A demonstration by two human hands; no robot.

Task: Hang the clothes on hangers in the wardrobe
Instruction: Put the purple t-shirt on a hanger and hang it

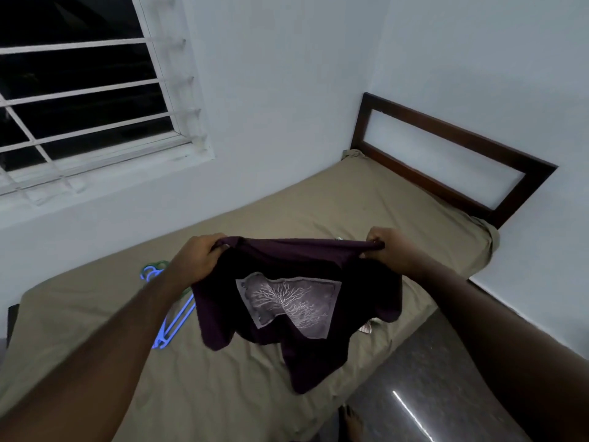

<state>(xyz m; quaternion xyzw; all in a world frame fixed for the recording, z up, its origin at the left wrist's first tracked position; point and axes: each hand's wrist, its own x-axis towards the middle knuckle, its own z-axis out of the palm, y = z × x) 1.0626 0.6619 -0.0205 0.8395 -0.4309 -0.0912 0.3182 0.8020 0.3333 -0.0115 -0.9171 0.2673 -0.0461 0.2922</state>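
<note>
Shirt stretched between both hands above the bed

Dark purple, with a pale tree print on its front, the T-shirt (287, 301) hangs in mid-air at the middle of the view, just above the olive sheet of the bed (255, 202). It looks light and thoroughly limp: the upper edge is pulled into a taut band between the hands, while the body and sleeves droop in loose folds toward 6 o'clock. Cloth like this will sag wherever it is not supported, so I judge the best hold to be at the two ends of that upper edge, spread wide enough to let a hanger slip in. Whether the held edge is the shoulders or the hem I cannot tell.

The left hand (199, 261), at 9 o'clock of the shirt, has its fingers curled tightly over a bunched corner. The right hand (387, 250), at 3 o'clock, is fisted round the opposite corner.

Blue hangers (172, 317) lie on the sheet at 8 o'clock of the shirt, partly behind the left forearm. A dark headboard (446, 154) stands at 2 o'clock and a barred window (79, 90) at 10 o'clock. No wardrobe is in view.
</note>
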